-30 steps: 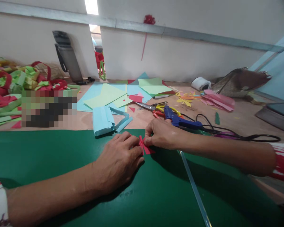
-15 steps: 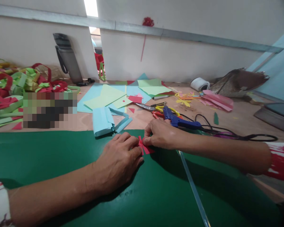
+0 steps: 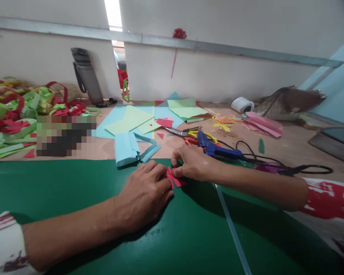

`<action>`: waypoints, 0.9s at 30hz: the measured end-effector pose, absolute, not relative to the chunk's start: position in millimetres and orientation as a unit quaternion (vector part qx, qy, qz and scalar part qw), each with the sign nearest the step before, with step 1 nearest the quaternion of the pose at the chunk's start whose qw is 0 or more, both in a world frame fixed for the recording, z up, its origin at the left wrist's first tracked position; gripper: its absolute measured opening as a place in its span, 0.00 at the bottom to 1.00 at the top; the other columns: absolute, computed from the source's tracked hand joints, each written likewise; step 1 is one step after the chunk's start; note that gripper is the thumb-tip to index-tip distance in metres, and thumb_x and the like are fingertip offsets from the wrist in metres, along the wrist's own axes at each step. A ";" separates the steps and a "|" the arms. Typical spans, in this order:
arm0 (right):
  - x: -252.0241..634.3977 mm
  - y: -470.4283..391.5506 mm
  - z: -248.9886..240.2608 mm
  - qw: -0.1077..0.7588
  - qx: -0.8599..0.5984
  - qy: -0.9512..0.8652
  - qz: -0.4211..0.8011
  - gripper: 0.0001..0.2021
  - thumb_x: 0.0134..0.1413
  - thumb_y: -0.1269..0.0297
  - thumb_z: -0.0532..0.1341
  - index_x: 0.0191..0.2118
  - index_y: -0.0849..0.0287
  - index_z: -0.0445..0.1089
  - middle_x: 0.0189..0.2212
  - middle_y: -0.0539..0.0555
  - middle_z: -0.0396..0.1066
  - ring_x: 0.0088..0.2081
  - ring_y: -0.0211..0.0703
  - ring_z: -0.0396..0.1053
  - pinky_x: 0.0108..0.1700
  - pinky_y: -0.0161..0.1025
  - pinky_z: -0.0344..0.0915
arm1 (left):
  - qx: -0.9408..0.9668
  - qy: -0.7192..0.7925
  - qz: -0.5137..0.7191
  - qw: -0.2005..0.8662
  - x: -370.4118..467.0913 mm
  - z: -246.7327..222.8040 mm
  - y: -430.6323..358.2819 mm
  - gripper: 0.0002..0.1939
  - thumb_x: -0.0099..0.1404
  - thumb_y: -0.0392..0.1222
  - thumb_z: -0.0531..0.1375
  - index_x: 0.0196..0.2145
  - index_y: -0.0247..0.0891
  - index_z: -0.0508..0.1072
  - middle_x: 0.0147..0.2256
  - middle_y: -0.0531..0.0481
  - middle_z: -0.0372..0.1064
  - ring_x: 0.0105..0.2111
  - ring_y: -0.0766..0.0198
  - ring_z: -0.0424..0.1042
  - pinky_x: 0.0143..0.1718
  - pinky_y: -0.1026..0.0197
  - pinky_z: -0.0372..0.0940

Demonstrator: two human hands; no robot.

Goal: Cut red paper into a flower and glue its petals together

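Observation:
A small red paper cutout (image 3: 177,181) with several narrow petal-like arms lies on the green mat (image 3: 83,191), partly covered by my fingers. My left hand (image 3: 146,193) rests on the mat with its fingers curled and closed on the cutout's left side. From the right, my right hand (image 3: 193,162) pinches the cutout between thumb and bent forefinger. Just beyond it lies a blue glue gun (image 3: 215,147). Near my left fingertips stands a folded light-blue paper bag (image 3: 126,149) with a paper handle. A clear glue stick (image 3: 232,229) slants across the mat below my right wrist.
Light-green paper sheets (image 3: 129,119), scissors (image 3: 176,131) and yellow-handled pliers (image 3: 202,134) lie behind the mat. A black cable (image 3: 301,168) curls to the right. Paper strips (image 3: 43,101) are heaped at the left near a grey bottle (image 3: 89,78). A brown pouch (image 3: 289,101) sits at the back right.
The view has shifted slightly, with the background lower in the frame. Both hands stay on the red cutout; their grip looks nearly the same.

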State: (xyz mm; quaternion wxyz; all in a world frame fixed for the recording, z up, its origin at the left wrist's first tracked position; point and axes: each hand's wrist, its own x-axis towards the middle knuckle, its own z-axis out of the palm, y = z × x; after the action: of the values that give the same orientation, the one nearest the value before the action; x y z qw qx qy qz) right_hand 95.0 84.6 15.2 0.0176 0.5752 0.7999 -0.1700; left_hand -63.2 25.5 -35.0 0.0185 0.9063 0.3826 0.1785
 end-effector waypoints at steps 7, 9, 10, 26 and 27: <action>95.2 81.5 14.2 -0.013 0.552 0.810 -0.197 0.04 0.36 0.73 0.62 0.24 0.58 0.68 0.28 0.50 0.66 0.36 0.44 0.64 0.33 0.35 0.56 | 0.907 0.380 0.181 0.021 -62.7 -33.0 24.0 0.12 0.65 0.43 0.51 0.34 0.37 0.73 0.35 0.44 0.65 0.36 0.59 0.61 0.37 0.55 0.60; 97.5 82.4 11.9 -0.026 0.546 0.811 -0.208 0.04 0.36 0.72 0.62 0.24 0.58 0.68 0.32 0.51 0.67 0.37 0.43 0.64 0.34 0.34 0.57 | 0.907 0.380 0.180 0.025 -62.7 -32.6 24.4 0.13 0.65 0.42 0.50 0.35 0.37 0.73 0.35 0.44 0.65 0.36 0.59 0.61 0.37 0.55 0.60; 98.8 83.0 10.4 -0.033 0.544 0.811 -0.213 0.04 0.37 0.72 0.62 0.24 0.58 0.68 0.34 0.51 0.66 0.38 0.43 0.64 0.34 0.33 0.58 | 0.907 0.381 0.179 0.027 -62.7 -32.3 24.7 0.13 0.65 0.42 0.50 0.35 0.37 0.73 0.35 0.44 0.65 0.36 0.59 0.61 0.37 0.55 0.60; 101.9 82.5 -1.9 -0.109 0.533 0.797 -0.261 0.06 0.36 0.75 0.64 0.24 0.59 0.68 0.51 0.57 0.62 0.54 0.51 0.58 0.54 0.43 0.53 | 0.908 0.382 0.172 0.024 -61.9 -34.8 26.9 0.13 0.66 0.42 0.49 0.33 0.36 0.72 0.35 0.45 0.65 0.35 0.60 0.61 0.37 0.55 0.59; 102.7 82.2 -2.2 -0.112 0.531 0.797 -0.264 0.05 0.36 0.75 0.64 0.24 0.59 0.68 0.52 0.57 0.61 0.56 0.51 0.57 0.55 0.43 0.52 | 0.907 0.383 0.173 0.026 -61.9 -34.9 27.0 0.13 0.66 0.42 0.49 0.33 0.36 0.72 0.34 0.45 0.65 0.35 0.60 0.61 0.37 0.56 0.59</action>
State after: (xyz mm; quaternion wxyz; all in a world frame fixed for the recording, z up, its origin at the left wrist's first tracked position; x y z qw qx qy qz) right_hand 102.7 82.2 -2.2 -0.1124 0.5313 0.7970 -0.2642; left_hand -61.9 27.0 -34.9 0.0256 0.9072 0.3828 0.1726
